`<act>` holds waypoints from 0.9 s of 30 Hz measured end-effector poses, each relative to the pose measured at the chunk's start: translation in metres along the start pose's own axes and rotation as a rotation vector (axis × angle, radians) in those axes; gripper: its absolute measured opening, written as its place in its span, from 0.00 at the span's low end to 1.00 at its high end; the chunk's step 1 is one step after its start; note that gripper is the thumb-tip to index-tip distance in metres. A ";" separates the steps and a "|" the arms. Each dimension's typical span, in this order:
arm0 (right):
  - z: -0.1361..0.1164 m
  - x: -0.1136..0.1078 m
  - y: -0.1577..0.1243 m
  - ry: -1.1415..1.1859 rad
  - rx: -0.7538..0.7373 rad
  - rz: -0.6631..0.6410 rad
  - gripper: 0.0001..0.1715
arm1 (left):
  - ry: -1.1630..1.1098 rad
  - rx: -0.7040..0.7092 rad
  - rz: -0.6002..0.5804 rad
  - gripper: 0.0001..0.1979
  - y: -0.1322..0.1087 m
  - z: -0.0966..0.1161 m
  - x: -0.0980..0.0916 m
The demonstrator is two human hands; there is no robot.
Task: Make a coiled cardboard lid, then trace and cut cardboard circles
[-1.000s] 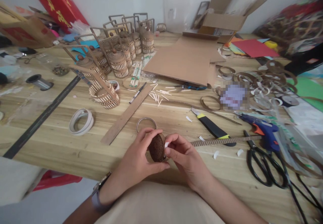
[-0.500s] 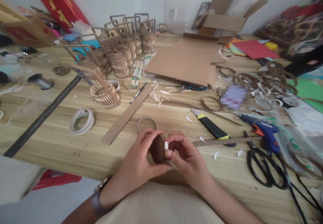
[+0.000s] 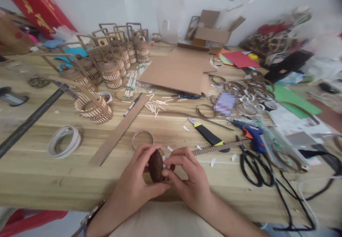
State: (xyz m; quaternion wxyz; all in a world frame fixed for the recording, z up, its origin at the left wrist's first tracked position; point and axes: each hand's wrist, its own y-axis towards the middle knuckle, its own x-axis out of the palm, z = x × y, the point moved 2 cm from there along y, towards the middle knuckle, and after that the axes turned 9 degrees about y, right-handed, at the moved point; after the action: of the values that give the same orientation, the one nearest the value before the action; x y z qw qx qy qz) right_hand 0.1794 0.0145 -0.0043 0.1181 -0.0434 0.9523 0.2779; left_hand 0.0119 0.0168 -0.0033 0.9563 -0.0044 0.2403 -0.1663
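A dark brown round disc with a rough face stands on edge between my hands, above the front of the table. My left hand is closed round its rim, thumb below and fingers above. My right hand pinches at the disc's right side, where a small white piece shows at the fingertips. Part of something reddish brown is visible behind the right fingers; its kind is hidden. Just beyond the hands lies a thin ring. A ridged cardboard strip lies to the right.
Scissors, a blue glue gun and a utility knife lie at the right. White tape rolls, a flat brown strip and a small slatted basket stand or lie left. Several handled baskets and cardboard are behind.
The view has turned right, so the table things appear further left. Both hands still hold the disc; less of the white piece shows at the right fingertips.
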 end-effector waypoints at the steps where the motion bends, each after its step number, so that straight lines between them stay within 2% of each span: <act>1: 0.000 0.000 -0.001 0.014 0.011 -0.004 0.04 | -0.002 0.002 0.003 0.31 0.000 -0.001 0.001; 8: 0.006 -0.001 -0.004 0.141 0.116 0.012 0.11 | 0.013 0.034 0.056 0.30 0.003 -0.011 0.005; 16: 0.010 -0.004 -0.005 0.252 0.196 -0.059 0.18 | -0.003 0.028 -0.003 0.30 0.004 -0.009 0.006; 22: 0.011 -0.006 -0.003 0.269 0.177 -0.050 0.15 | 0.027 0.084 0.001 0.34 0.005 -0.002 0.003; 27: 0.016 -0.004 -0.003 0.257 0.176 -0.056 0.15 | 0.095 0.060 -0.023 0.37 0.007 0.007 -0.003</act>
State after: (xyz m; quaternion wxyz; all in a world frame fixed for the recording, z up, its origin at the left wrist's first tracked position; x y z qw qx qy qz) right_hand 0.1866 0.0202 -0.0178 0.0062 -0.0947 0.9787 0.1819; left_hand 0.0151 0.0238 0.0031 0.9416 0.0294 0.2804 -0.1844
